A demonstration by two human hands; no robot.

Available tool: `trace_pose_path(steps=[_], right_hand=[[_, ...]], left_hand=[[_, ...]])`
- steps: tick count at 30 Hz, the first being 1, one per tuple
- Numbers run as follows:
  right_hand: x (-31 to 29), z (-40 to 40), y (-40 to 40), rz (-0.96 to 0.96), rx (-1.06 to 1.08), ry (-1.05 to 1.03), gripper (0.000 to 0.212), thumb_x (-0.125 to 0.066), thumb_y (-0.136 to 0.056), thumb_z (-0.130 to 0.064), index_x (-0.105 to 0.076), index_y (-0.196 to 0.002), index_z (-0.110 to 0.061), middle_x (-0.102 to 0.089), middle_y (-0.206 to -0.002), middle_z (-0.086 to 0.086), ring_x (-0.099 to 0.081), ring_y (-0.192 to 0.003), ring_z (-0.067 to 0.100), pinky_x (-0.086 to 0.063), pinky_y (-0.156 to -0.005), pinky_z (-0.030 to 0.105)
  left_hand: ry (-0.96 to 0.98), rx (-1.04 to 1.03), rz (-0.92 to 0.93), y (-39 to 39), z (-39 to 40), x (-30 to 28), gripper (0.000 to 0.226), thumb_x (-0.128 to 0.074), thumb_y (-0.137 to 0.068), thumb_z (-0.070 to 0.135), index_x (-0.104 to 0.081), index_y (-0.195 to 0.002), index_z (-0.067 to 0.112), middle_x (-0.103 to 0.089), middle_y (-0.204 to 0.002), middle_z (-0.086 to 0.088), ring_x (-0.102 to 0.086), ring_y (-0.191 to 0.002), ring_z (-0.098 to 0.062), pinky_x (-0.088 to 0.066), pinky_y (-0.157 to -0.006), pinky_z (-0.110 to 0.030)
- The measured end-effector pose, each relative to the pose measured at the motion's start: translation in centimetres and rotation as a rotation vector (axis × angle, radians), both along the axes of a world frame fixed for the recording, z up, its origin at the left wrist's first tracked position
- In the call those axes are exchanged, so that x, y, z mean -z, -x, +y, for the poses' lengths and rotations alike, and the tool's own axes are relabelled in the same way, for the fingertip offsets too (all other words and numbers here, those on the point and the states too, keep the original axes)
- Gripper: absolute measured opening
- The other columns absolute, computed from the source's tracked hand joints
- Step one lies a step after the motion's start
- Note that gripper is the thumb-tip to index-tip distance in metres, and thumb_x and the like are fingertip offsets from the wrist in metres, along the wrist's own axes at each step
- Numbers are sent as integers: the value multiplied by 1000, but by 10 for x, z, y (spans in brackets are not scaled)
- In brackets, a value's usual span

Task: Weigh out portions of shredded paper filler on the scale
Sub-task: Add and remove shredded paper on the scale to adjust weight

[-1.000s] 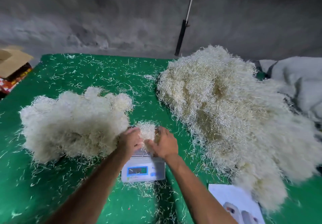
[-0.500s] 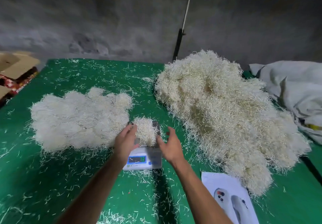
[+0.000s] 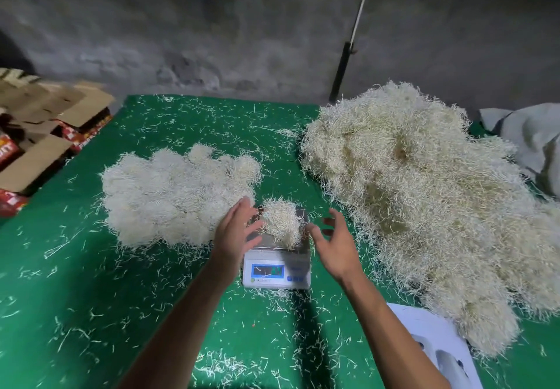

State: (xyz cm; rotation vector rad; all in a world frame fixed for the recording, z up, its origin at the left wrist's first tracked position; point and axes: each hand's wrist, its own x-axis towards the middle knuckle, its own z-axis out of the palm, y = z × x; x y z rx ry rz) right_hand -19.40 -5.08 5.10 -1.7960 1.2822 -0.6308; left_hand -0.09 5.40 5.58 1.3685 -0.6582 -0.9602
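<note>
two hands flank a small tuft of shredded paper (image 3: 281,222) sitting on the scale (image 3: 277,264) at worktop (image 3: 91,297) centre. left hand (image 3: 236,231) grip spread, fingers straight, just beside the tuft, holding nothing. right hand (image 3: 336,243) grip spread w/ fingers loosely bent, apart from the tuft. scale display lit but digits too blurred to read. portioned pile (image 3: 178,197) lies left of the scale, big loose heap (image 3: 424,200) right. red printed cartons (image 3: 18,158) at far left, lettering unreadable. white sheet (image 3: 436,346) near right forearm.
</note>
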Motion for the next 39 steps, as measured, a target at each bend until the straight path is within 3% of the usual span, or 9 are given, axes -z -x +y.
trace_pose_path(steps=[3, 8, 16, 21, 23, 26, 33, 36, 39], right_hand=[[4, -3, 5, -25, 20, -19, 69, -59, -101, -38, -27, -157, -16, -55, -141, 0, -63, -108, 9, -49, -94, 23], [12, -8, 7, -69, 59, -61, 68, -61, -100, -38, -29, -157, -17, -55, -141, 0, -59, -118, 16, -48, -106, 41], [58, 14, 10, 31, 12, -223, 67, -64, -99, -31, -31, -155, -16, -56, -142, 1, -56, -110, 11, -49, -106, 41], [92, 32, 19, 74, 30, -337, 64, -63, -100, -23, -33, -155, -15, -60, -112, -18, -62, -78, -11, -50, -84, 10], [100, 33, 24, 76, 35, -336, 63, -64, -99, -22, -34, -154, -16, -63, -127, -7, -63, -93, -6, -55, -94, 24], [105, 23, 39, 102, 54, -316, 61, -67, -98, -20, -38, -151, -15, -60, -141, 2, -60, -120, 16, -46, -111, 47], [132, -45, 99, 546, -61, -48, 52, -65, -97, -16, -44, -144, -9, -57, -135, 13, -59, -120, 32, -49, -100, 39], [145, -82, 110, 704, -182, 57, 59, -60, -98, -19, -37, -152, -6, -48, -148, 15, -55, -127, 33, -49, -108, 47], [157, -119, 107, 781, -276, 153, 65, -56, -101, -22, -28, -158, -7, -29, -165, 14, -37, -147, 33, -37, -119, 49]], left_hand=[[10, -4, -55, -7, 5, 5, 58, -42, -104, 51, -34, -154, 24, -48, -152, -9, -59, -127, -22, -53, -101, -43], [-38, -79, 66, -11, -1, 11, 61, -45, -102, 54, -37, -154, 22, -48, -151, -11, -58, -128, -27, -48, -106, -53], [-156, -125, 197, -5, 8, 45, 55, -52, -96, 57, -46, -142, 27, -56, -142, -4, -61, -121, -23, -53, -95, -44], [-205, -89, 199, 20, 24, 74, 30, -61, -97, 47, -53, -122, 34, -59, -135, 0, -65, -115, -15, -55, -87, -34], [-235, -65, 225, 39, 16, 82, 40, -60, -92, 59, -55, -125, 36, -62, -133, 1, -66, -115, -16, -56, -88, -36], [-279, 30, 238, 78, -8, 96, 54, -56, -95, 60, -53, -139, 29, -66, -132, 1, -69, -112, -17, -57, -93, -41], [-373, 297, 257, 169, -89, 120, 42, -48, -101, 55, -56, -136, 34, -62, -136, 3, -65, -114, -14, -56, -96, -42], [-405, 313, 233, 193, -131, 130, 46, -45, -102, 56, -56, -139, 31, -59, -138, 5, -62, -112, -12, -55, -89, -34], [-428, 284, 148, 201, -173, 144, 51, -47, -102, 55, -52, -145, 27, -58, -145, 2, -59, -124, -15, -51, -102, -35]])
